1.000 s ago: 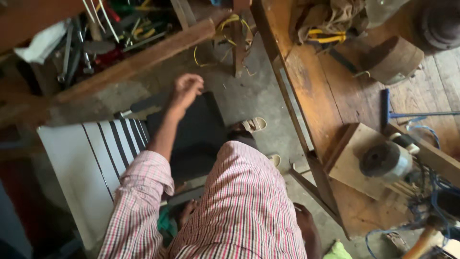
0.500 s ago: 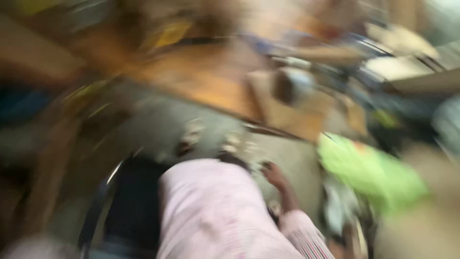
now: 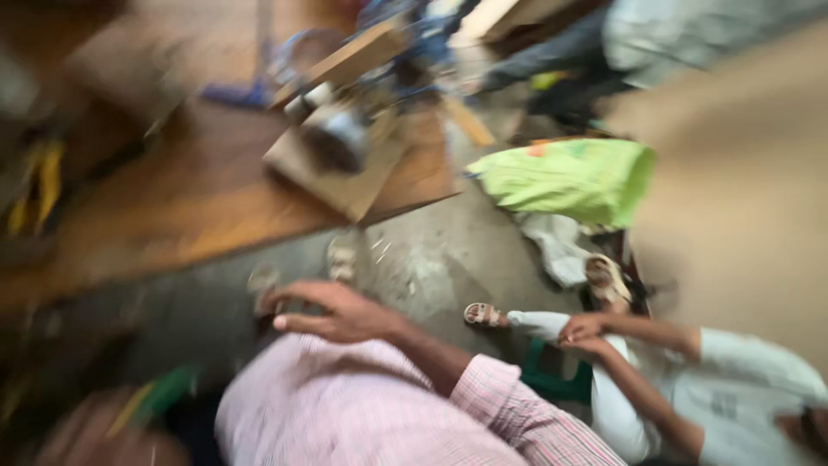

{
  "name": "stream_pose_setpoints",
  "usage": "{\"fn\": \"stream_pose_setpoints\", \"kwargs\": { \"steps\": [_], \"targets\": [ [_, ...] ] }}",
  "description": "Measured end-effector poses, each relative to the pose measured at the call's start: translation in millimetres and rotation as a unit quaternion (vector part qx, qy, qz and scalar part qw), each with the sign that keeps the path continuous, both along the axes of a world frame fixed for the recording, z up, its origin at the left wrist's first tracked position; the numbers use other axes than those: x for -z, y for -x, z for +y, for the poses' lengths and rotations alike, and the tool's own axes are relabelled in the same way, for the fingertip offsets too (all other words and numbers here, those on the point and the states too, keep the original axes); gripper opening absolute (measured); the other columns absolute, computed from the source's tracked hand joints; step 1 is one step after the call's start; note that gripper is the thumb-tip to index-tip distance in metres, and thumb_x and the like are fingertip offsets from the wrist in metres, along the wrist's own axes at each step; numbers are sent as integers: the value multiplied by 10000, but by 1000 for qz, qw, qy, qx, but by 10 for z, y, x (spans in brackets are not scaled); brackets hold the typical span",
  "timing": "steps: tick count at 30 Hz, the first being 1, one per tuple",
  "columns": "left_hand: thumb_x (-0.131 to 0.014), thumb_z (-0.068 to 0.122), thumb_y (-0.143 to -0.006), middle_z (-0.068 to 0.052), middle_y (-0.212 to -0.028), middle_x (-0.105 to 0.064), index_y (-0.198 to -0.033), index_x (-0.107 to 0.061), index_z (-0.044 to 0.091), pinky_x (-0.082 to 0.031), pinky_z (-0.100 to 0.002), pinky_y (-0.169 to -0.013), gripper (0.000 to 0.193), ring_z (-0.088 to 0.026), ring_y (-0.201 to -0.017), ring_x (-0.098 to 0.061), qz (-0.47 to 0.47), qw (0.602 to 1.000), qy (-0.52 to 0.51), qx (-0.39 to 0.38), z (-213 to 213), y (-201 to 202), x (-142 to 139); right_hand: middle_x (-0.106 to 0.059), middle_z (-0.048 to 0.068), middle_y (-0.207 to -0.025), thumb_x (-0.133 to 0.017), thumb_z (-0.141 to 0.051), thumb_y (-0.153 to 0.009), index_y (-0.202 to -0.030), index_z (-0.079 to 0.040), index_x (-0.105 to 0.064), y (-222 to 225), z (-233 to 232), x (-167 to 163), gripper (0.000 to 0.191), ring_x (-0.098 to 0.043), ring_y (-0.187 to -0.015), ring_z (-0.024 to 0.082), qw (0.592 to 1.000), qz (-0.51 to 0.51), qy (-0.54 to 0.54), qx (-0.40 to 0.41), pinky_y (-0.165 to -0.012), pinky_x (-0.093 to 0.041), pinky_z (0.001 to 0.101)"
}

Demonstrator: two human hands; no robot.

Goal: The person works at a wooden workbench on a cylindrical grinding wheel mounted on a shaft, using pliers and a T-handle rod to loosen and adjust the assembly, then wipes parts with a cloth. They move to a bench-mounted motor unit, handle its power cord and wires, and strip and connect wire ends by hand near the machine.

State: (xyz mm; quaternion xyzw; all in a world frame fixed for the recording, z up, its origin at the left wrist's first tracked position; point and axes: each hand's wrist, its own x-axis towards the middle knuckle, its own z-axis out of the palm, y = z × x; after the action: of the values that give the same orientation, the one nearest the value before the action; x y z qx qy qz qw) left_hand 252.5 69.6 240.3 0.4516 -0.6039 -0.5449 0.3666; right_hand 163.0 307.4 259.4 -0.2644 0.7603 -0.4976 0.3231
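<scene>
My right hand lies in the lower middle of the blurred head view, fingers spread and pointing left. It holds nothing and rests over the pink checked fabric of my own clothing. Its sleeve runs in from the lower right. My left hand is out of sight. Just beyond the hand are two pale sandalled feet on the grey floor.
A wooden workbench fills the upper left, with a round metal machine on a wood block. A bright green bag lies on the concrete floor. Another person in white sits at the right, hands clasped.
The view has swung sharply to the right. The left hand that reached toward the dark seat has left the picture, and the right hand now rests over my clothing.
</scene>
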Motion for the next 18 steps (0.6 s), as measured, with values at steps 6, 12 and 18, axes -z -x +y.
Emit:
{"fn": "stream_pose_setpoints", "kwargs": {
  "steps": [6,12,18],
  "targets": [
    [-597,215,-1084,-162,-1032,-703,-1211,-572,31,-478,-256,-629,226,-164,-808,-607,198,858,-426,206,866,385,442,-760,86,-1050,-612,-325,-1009,-1442,-136,-596,80,211,-244,473,-689,-801,208,988,-88,-98,80,-722,-596,342],
    [-669,159,-1015,-39,-1043,-683,-1195,-675,18,-522,-262,-855,228,-107,-947,-631,2,908,-209,364,769,553,680,-708,170,-790,-680,-229,-985,-1298,-104,-684,397,556,-343,338,-703,-640,272,898,253,-279,229,-593,-538,411],
    [-675,170,-984,-10,-978,-714,-1093,-712,27,-528,-255,-831,183,-93,-903,-651,-81,901,-233,357,294,282,1220,-730,218,-900,-660,-202,-1038,-1277,-69,-698,737,327,-150,276,-730,-787,365,860,329,-329,210,-714,-564,465]
  ]
}}
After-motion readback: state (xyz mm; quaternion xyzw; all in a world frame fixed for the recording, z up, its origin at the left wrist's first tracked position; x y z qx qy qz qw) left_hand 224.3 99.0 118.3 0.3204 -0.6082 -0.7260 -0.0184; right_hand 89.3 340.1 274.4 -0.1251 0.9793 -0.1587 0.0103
